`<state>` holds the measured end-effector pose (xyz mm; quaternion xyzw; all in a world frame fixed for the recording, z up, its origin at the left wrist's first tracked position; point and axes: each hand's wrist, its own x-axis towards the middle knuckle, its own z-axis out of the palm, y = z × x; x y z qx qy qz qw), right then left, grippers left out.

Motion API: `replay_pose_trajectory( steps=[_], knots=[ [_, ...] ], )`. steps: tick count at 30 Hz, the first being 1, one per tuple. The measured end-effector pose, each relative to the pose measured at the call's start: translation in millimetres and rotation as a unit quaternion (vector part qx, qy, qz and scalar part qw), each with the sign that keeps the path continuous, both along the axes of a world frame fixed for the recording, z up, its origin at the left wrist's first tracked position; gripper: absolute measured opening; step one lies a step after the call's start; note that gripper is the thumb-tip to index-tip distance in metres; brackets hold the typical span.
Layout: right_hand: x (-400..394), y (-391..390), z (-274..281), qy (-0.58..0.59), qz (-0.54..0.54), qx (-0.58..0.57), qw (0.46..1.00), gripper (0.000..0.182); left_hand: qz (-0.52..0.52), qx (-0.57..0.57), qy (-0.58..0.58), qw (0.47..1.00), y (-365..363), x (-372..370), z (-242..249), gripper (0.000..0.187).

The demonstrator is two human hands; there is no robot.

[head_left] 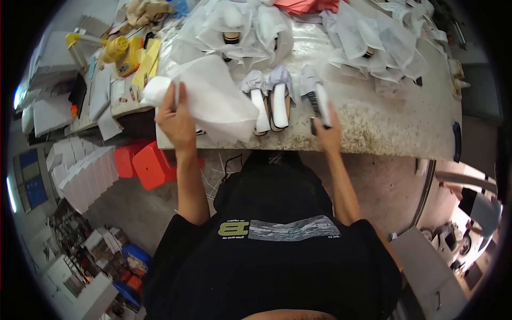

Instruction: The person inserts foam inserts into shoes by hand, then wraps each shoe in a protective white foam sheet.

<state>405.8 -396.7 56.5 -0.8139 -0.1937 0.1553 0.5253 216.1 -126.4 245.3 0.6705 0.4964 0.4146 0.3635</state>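
Note:
Over the table's left front part, my left hand (177,117) grips a wrapped item in white paper (218,98), its fingers pinched on the upper left end. My right hand (328,130) holds the near end of a sandal (319,98), which has a white insole and crumpled tissue at its far end. Between my hands lie two more sandals (279,101) side by side, with tissue stuffed into their far ends. What lies inside the white paper is mostly hidden.
Several paper-wrapped shoes (232,32) lie at the back middle, and others (373,42) at the back right. A yellow lamp (114,49) stands at the left. Red stools (152,162) are below the left table (128,104). Pink material (306,5) lies at the back.

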Motion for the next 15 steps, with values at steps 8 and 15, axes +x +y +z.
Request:
replay_pose_trajectory(
  steps=[8,15],
  knots=[
    [5,-37,262,-0.397,0.431,-0.055,0.809,0.041,-0.283,0.259,0.176,0.907,-46,49,-6,0.042],
    [-30,13,155,0.193,0.119,0.194,0.954,0.044,-0.481,0.304,0.024,0.822,-176,65,29,0.038]
  ],
)
